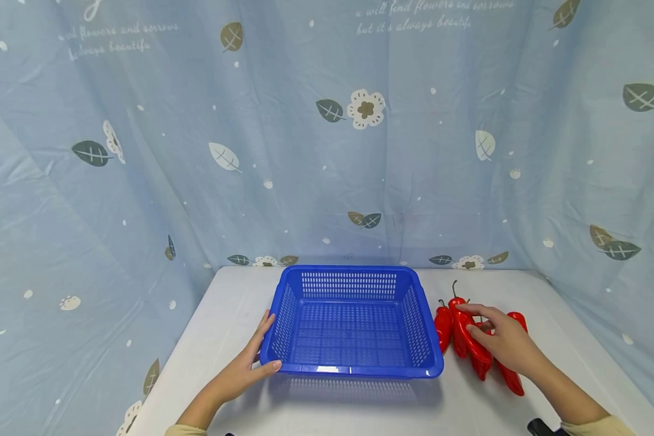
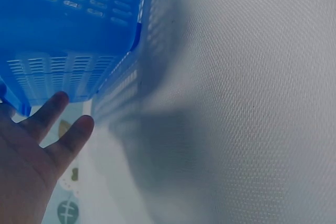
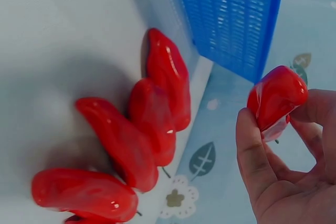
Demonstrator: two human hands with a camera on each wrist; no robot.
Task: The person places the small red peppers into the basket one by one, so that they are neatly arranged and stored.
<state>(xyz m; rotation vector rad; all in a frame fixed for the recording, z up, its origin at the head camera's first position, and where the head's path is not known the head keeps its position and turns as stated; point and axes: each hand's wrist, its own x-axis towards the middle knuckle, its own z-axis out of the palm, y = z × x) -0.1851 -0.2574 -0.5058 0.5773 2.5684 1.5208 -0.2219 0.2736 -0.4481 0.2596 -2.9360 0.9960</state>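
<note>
Right of the slotted plastic blue basket point(image 1: 352, 370), a glossy, bulging red pepper point(image 3: 277, 96) is pinched between thumb and fingers of the right hand point(image 1: 502, 340), near other smooth red peppers point(image 3: 116, 145); the left hand point(image 1: 243, 368), fingers spread, touches the basket's left rim

I see a smooth, very glossy skin on the pepper point(image 3: 278, 97) in the right hand point(image 3: 294, 187) and on the peppers point(image 3: 118, 145) near it. Over my feed, the basket point(image 1: 340, 370) touching the left hand point(image 1: 245, 374) looks shiny plastic; the surface point(image 2: 262, 103) beneath both, matt and finely woven; the curtain point(image 1: 283, 145) beyond, matt cloth.
</note>
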